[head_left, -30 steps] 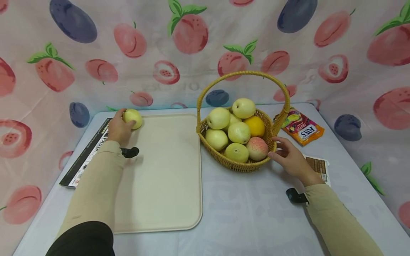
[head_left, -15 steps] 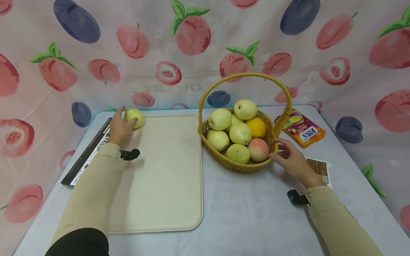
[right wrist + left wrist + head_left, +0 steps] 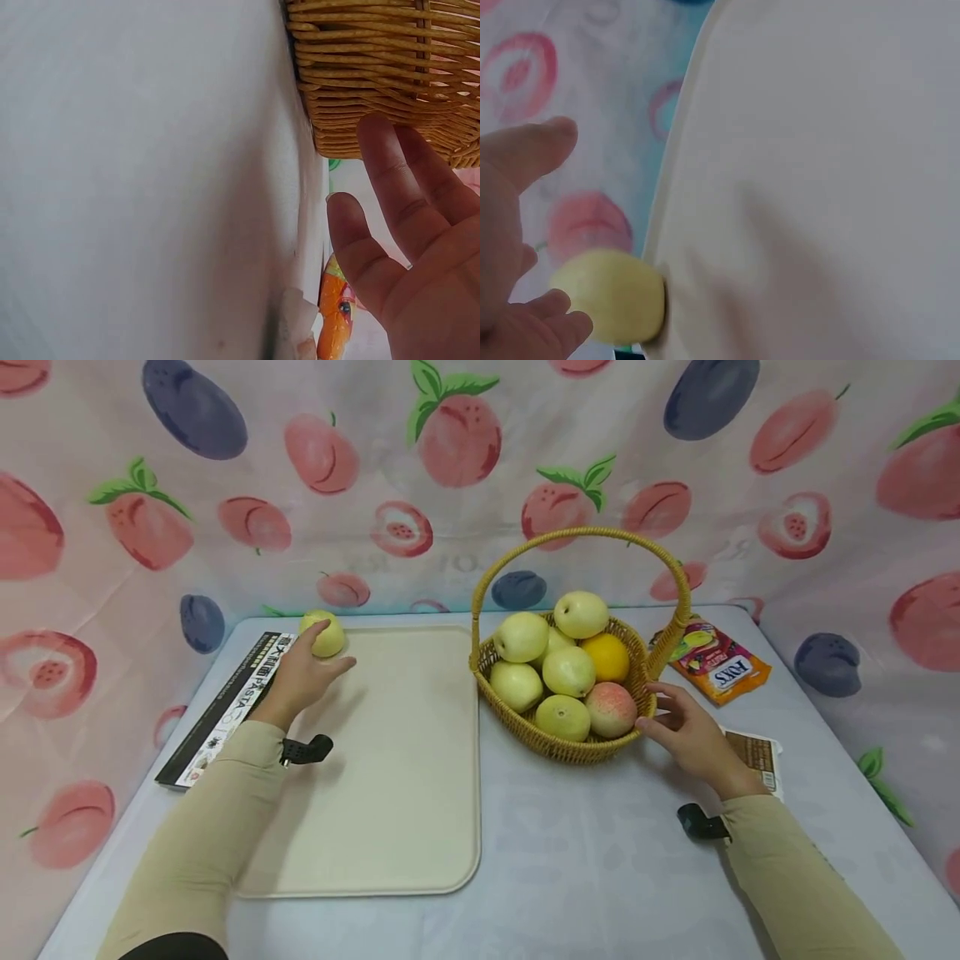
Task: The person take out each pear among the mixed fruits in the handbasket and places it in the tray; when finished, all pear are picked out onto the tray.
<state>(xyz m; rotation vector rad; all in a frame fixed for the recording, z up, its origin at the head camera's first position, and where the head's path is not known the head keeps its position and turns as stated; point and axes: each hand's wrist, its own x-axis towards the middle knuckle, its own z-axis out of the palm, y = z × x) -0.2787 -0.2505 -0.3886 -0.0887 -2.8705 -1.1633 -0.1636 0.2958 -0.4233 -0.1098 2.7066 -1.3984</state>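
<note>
A round yellow-green fruit (image 3: pixel 327 635) like a pear sits at the far left corner of the beige tray (image 3: pixel 405 777). My left hand (image 3: pixel 303 677) hovers just in front of it, thumb and fingers spread, holding nothing. In the left wrist view the fruit (image 3: pixel 619 296) shows beyond the fingertips. A woven basket (image 3: pixel 525 735) with a tall handle stands right of the tray. It holds several pale green pears (image 3: pixel 567 671), an orange (image 3: pixel 606 657) and a peach (image 3: pixel 611 710). My right hand (image 3: pixel 693 739) touches the basket's right side with extended fingers, seen close against the weave (image 3: pixel 375 82).
A black-and-white pasta box (image 3: pixel 225 718) lies along the tray's left edge. Right of the basket lie an orange-and-red Fox's candy bag (image 3: pixel 723 664) and a brown-and-white packet (image 3: pixel 753 756), partly behind my right hand. A fruit-print cloth (image 3: pixel 450 527) hangs behind the table.
My left hand has let go of the yellow-green fruit and drawn back toward me, its fingers spreading. The fruit stays at the tray's corner. My right hand keeps its place at the basket.
</note>
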